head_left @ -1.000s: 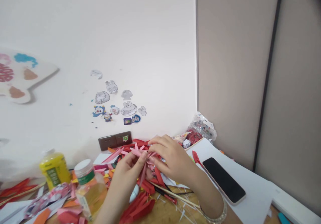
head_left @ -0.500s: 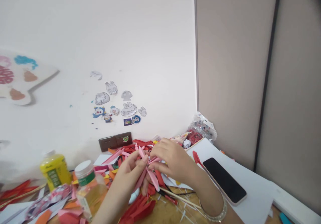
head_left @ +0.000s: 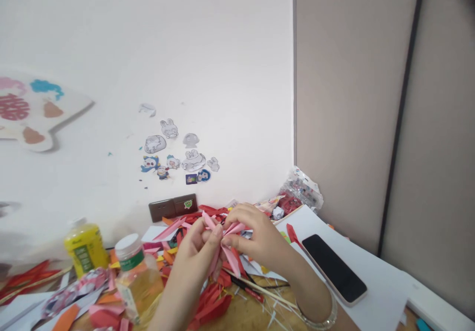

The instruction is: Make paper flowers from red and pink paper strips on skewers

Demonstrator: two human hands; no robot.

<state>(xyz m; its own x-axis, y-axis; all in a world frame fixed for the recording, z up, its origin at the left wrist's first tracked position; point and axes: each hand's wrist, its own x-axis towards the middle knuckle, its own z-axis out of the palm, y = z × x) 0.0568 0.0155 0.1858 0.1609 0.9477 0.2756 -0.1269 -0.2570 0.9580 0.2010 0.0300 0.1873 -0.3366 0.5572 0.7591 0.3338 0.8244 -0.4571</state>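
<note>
1. Head view, middle: the person has a folded pink paper piece [head_left: 232, 260] up in front of them, just above the messy bench [head_left: 247, 317], its pointy arms sticking out several ways.
2. Left hand [head_left: 203, 246]: fingers curled, thumb pressed in at the middle of the pink thing, so yeah, it's pinching it. Some of those fingers are hidden behind the paper, can't make them all out.
3. Right hand [head_left: 248, 229]: thumb and fingertips pinching the same piece from the other side, right next to the left thumb. There's a shiny bracelet [head_left: 326, 319] on that wrist.
4. Under and around the hands it's a proper jumble: red folded strips [head_left: 215, 307], plus orange and pink bits, with a thin wooden stick [head_left: 272, 295] and a red-and-black pen [head_left: 248, 290] lying near each other.
5. Over on the left, a yellow bottle [head_left: 85, 251] stands behind a clear jar [head_left: 138, 289] with a white lid and yellowish stuff in it.
6. Over on the right, a dark-screened phone [head_left: 334, 269] lies on white paper [head_left: 384, 294].
7. At the back, a crinkly clear bag [head_left: 304, 188] sits in the corner, and cartoon cutouts [head_left: 193, 160] are stuck on the wall [head_left: 230, 49] above a dark socket plate [head_left: 172, 207].
</note>
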